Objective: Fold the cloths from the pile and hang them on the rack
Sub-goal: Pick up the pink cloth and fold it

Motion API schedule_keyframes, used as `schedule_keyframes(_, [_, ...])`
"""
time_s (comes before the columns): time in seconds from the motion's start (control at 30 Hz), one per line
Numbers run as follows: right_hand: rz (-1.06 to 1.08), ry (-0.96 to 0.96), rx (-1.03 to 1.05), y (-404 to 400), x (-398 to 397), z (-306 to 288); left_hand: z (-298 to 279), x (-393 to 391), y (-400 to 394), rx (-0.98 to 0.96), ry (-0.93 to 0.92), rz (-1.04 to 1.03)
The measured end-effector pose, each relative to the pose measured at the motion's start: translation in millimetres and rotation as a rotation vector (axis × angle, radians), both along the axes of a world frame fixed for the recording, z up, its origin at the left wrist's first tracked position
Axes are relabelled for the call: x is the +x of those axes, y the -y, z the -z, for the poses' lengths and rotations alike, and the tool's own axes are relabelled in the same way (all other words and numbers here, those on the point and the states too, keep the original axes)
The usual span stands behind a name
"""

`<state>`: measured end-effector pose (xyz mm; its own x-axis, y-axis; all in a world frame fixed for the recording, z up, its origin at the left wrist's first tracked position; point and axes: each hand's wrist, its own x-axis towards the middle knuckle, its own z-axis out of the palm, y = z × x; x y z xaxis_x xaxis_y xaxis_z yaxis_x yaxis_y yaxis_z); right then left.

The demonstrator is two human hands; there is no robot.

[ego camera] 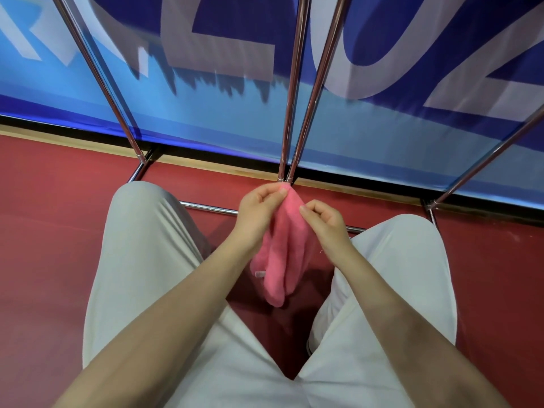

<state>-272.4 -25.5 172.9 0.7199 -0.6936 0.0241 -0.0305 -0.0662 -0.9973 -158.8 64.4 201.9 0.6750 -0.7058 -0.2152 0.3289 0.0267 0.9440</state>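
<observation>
Pale-trousered knees point(164, 260) frame both hands, the left hand point(259, 207) pinching the pink cloth point(282, 254) by its top corner and the right hand point(323, 219) pinching beside it, so the dangling bulk could slip crooked before reaching the rack point(290, 119).

Counted: one pink cloth point(282, 254); two hands, left point(259, 207) and right point(323, 219); four upright rack poles point(291, 92), two paired at 12 o'clock.

Pink cloth point(279, 254) hanging bunched at frame centre, top corner pinched, lower end drooping, small white tag showing at left edge. Chrome rack point(290, 113) standing behind, poles crossing upper frame.
</observation>
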Motion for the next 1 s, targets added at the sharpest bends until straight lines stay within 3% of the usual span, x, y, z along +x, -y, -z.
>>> schedule_keyframes(0.17, [-0.033,-0.068,-0.091,-0.7,0.9,6.1,-7.1,33.3,-7.3,-0.035,-0.004,-0.108])
schedule_keyframes(0.33, [-0.142,-0.213,-0.216,-5.5,1.3,20.8,-18.1,63.9,-16.3,-0.179,-0.146,-0.259])
schedule_keyframes(0.43, [-0.104,-0.247,-0.155,-9.5,6.2,29.5,-19.0,82.0,-24.8,-0.247,-0.204,-0.344])
schedule_keyframes(0.8, [-0.070,-0.521,-0.297,-3.5,-6.6,61.9,-26.8,108.1,-45.3,-0.299,-0.241,-0.507])
schedule_keyframes(1.0, [0.030,-0.586,-0.385,-1.0,-12.1,58.1,-27.1,114.7,-54.3,-0.233,-0.107,-0.518])
